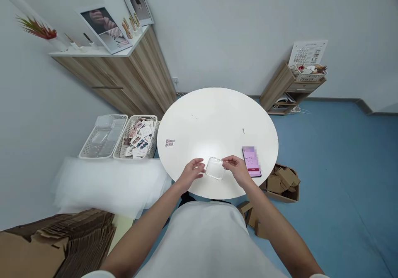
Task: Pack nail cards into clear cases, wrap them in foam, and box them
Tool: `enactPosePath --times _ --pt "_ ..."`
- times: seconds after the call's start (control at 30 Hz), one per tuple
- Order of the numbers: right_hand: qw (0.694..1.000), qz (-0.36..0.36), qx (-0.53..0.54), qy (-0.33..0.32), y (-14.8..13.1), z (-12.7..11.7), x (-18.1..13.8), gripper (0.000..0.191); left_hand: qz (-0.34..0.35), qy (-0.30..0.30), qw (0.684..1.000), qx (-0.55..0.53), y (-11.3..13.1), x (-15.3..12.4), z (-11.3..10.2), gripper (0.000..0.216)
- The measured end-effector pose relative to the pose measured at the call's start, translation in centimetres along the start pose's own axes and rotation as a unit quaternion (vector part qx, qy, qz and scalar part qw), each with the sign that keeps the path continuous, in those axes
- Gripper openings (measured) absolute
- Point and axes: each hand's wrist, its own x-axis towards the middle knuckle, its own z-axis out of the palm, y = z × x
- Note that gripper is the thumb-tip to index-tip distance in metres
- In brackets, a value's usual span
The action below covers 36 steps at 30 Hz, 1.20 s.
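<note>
A small clear plastic case [215, 169], square with rounded corners, is at the near side of the white round table [214, 116]. My right hand [238, 169] pinches its upper right corner between thumb and fingers. Just left of the case is my left hand [192, 172], its fingers apart and curved toward the case's left edge; nothing shows in them. A small card of press-on nails [170, 143] lies near the table's left edge. To the right of my right hand rests a phone [251, 162] with a lit pink screen.
Left of the table stand a basket of clear plastic cases [104, 137] and a basket of nail cards [137, 139]. White wrapping sheets [108, 182] lie nearer me, with folded cardboard [83, 240] below. A carton of small brown boxes [282, 182] sits at the right on the floor.
</note>
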Motion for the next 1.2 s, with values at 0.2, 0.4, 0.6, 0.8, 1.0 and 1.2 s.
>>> enactPosePath --times 0.2,0.4,0.6,0.8,1.0,1.2 --pt "0.999 -0.01 -0.015 -0.039 0.2 -2.3 -0.4 0.024 -0.01 -0.023 0.998 0.056 -0.4 0.3 3.3 0.042" --pt "0.999 -0.018 -0.034 -0.037 0.2 -2.5 -0.2 0.03 0.01 -0.027 0.999 0.042 -0.5 0.9 3.5 0.038" --pt "0.998 0.046 0.022 -0.031 0.7 -1.4 -2.1 0.041 0.014 -0.036 0.999 -0.01 -1.0 1.3 2.4 0.037" --pt "0.996 0.071 0.049 0.035 2.0 0.9 -3.7 0.046 0.083 -0.053 0.99 0.099 -1.6 0.8 1.1 0.05" --pt "0.994 0.066 0.07 0.058 2.1 1.8 -5.0 0.048 0.184 -0.121 0.933 0.286 -1.5 0.1 -0.2 0.099" --pt "0.999 0.047 -0.001 0.016 2.3 2.2 -5.5 0.048 0.196 -0.142 0.93 0.276 -1.2 0.8 -0.5 0.076"
